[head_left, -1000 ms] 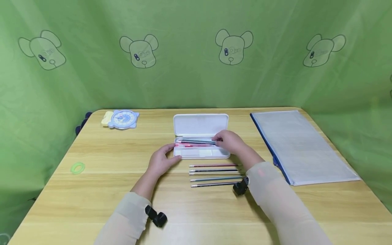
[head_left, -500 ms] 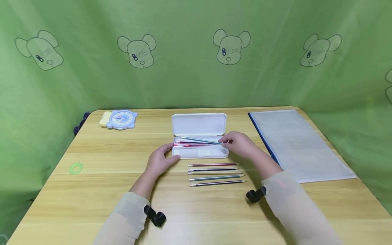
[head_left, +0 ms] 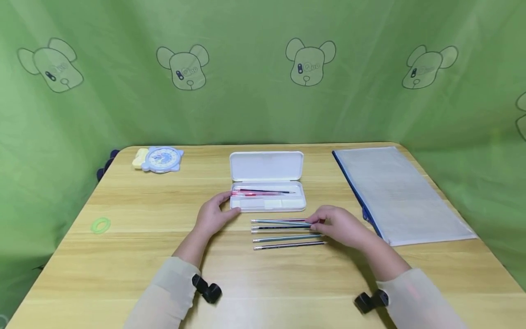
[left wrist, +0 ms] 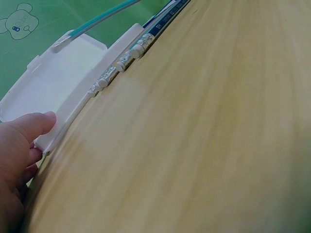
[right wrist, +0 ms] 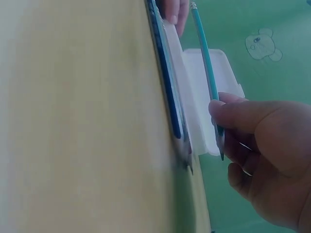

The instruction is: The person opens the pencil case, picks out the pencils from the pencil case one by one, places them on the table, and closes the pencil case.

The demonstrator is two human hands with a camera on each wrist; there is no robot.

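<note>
A white pencil case (head_left: 267, 165) lies on the table with its lid raised. My left hand (head_left: 213, 214) grips its left end, thumb at the front edge. Inside the case are a dark pencil (head_left: 271, 190) and pink-red pens (head_left: 250, 194). My right hand (head_left: 339, 226) pinches a teal pencil (right wrist: 206, 58) near its sharpened tip, between thumb and fingers. In the left wrist view its eraser end sticks up above the case. Below it, several pencils lie side by side in front of the case, among them a dark-striped pencil (head_left: 287, 246) nearest me.
To the right lies a translucent zip folder (head_left: 404, 196) with a blue edge. A light-blue clock-shaped item (head_left: 163, 159) and a yellow piece (head_left: 140, 158) sit at the back left. A green ring (head_left: 100, 225) lies at the left. Green curtain hangs behind the table.
My right hand has lifted the teal pencil out of the case and brought it toward me, over the row of pencils. My left hand has stayed on the case.
</note>
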